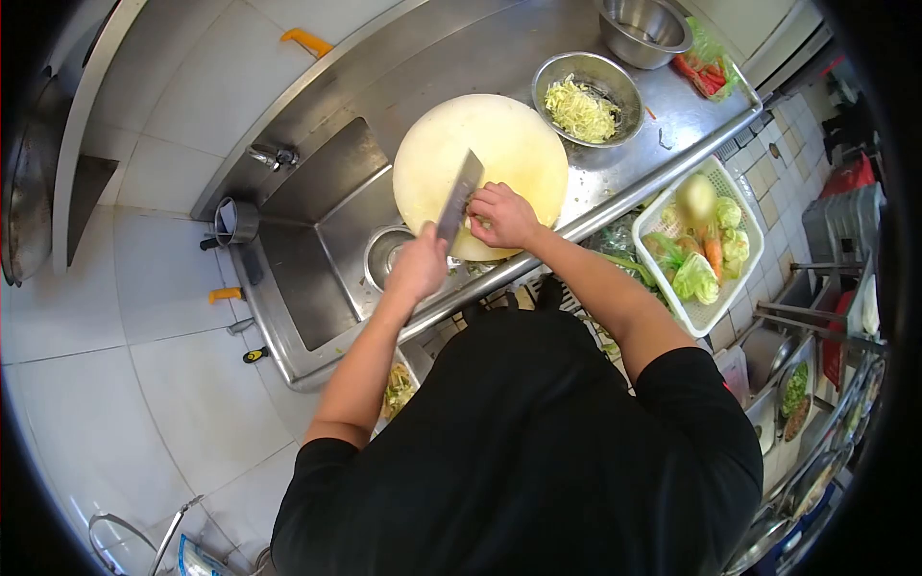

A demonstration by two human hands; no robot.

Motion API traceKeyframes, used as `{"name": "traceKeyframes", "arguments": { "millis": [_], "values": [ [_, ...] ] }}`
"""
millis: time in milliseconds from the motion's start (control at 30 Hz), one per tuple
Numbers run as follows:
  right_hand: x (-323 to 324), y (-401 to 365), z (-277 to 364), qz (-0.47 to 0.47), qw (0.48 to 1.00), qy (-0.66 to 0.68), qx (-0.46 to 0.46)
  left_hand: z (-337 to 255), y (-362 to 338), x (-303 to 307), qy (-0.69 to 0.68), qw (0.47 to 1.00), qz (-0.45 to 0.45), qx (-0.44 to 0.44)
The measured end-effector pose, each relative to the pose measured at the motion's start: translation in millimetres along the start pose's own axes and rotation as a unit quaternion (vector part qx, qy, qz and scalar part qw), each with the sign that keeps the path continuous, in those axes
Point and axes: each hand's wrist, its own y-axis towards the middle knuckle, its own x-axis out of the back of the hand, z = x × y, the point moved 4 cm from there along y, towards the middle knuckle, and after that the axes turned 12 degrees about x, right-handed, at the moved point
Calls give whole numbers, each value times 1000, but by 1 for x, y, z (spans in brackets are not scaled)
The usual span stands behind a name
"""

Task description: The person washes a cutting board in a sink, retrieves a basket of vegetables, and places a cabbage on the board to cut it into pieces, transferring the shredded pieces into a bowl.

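My left hand [419, 263] is wrapped round the handle of a cleaver [461, 199], whose broad blade tilts up over a round white cutting board [519, 144]. Close to the right of the blade, my right hand [503, 217] rests on the board with its fingers curled together. A small pale piece seems to be under those fingertips, but the hand hides most of it. Beyond the board's right side stands a steel bowl [634, 113] with shredded pale-green cabbage [580, 109] in it.
A steel sink [312, 278] with a tap [273, 156] lies to the left; a small steel bowl [382, 257] sits beside the board. At right are a white basket [688, 312] of vegetables, another steel bowl [645, 36] and a bag of red peppers [706, 75]. The counter's raised rim runs before me.
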Motion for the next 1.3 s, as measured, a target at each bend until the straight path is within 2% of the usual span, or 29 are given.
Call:
{"name": "traceKeyframes", "arguments": {
  "millis": [67, 167, 233, 367, 467, 567, 667, 767, 800, 900, 933, 1033, 1067, 1200, 1300],
  "values": [
    [2, 0, 0, -7, 1000, 2, 6, 4, 6, -29, -8, 1000, -1, -12],
    [2, -1, -2, 2, 1000, 0, 10, 3, 14, -2, 10, 998, -8, -57],
    [5, 0, 2, 3, 1000, -1, 4, -3, 4, 10, 0, 999, -19, -36],
    [5, 0, 2, -3, 1000, -4, 5, 7, 14, -32, 13, 1000, -1, -26],
    [7, 1, 3, 14, 1000, -6, 9, 4, 11, -6, 33, 998, -1, -46],
    [6, 0, 3, -1, 1000, -5, 11, -8, -15, 18, -15, 999, -25, -24],
    [6, -3, 6, 4, 1000, -2, 7, 4, 5, -35, 5, 1000, 19, 10],
    [8, 0, 3, 3, 1000, -8, 13, -1, 4, 0, 35, 999, 20, -21],
    [7, -1, 4, 3, 1000, -7, 15, -9, -9, 14, 20, 1000, 9, -7],
    [8, -2, 5, -4, 1000, -5, 21, -3, -2, -22, -23, 999, -18, -21],
    [7, -3, 6, -4, 1000, -1, 19, -3, 1, -32, -5, 1000, 6, -1],
    [8, -4, 7, 2, 1000, 4, 16, -5, 0, -4, 2, 999, 7, -35],
    [9, -4, 7, 6, 1000, 5, 16, -9, -6, 6, 5, 1000, 0, -23],
    [12, -2, 5, 3, 1000, 2, 24, -14, -6, -26, 2, 1000, 23, 18],
    [12, -3, 4, -5, 1000, 10, 29, -12, 2, -4, 27, 999, 21, -10]
  ]
}}
